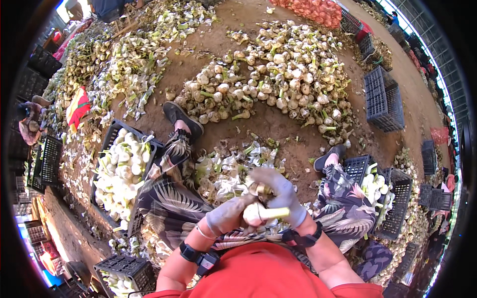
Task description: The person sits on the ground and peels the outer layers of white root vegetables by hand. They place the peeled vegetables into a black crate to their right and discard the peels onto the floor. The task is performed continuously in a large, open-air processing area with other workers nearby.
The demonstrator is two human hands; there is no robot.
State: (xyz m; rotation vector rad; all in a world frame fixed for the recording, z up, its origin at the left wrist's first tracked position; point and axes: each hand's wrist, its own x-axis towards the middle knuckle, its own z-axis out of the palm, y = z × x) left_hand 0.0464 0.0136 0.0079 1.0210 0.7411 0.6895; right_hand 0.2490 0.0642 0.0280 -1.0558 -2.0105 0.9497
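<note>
In front of my red shirt, my left hand [229, 214], in a soiled pale glove, is closed around a garlic bulb [252, 214]. The bulb is whitish with a pinkish tint, and its pale cut stem points right. My right hand [282, 194], also gloved, curls over the top of the bulb from the right and is slightly blurred. Brownish, skin-like matter lies beneath its fingers; exactly what they grip is hidden. Below both hands, between my legs, spreads a heap of loose garlic skins [213, 171].
A black crate [110, 136] of cleaned garlic stands by my left leg, and another crate [357, 169] with garlic by my right. Ahead lies a big pile of untrimmed garlic [293, 74]. An upright black crate [383, 99] stands far right. A person [31, 121] is at far left.
</note>
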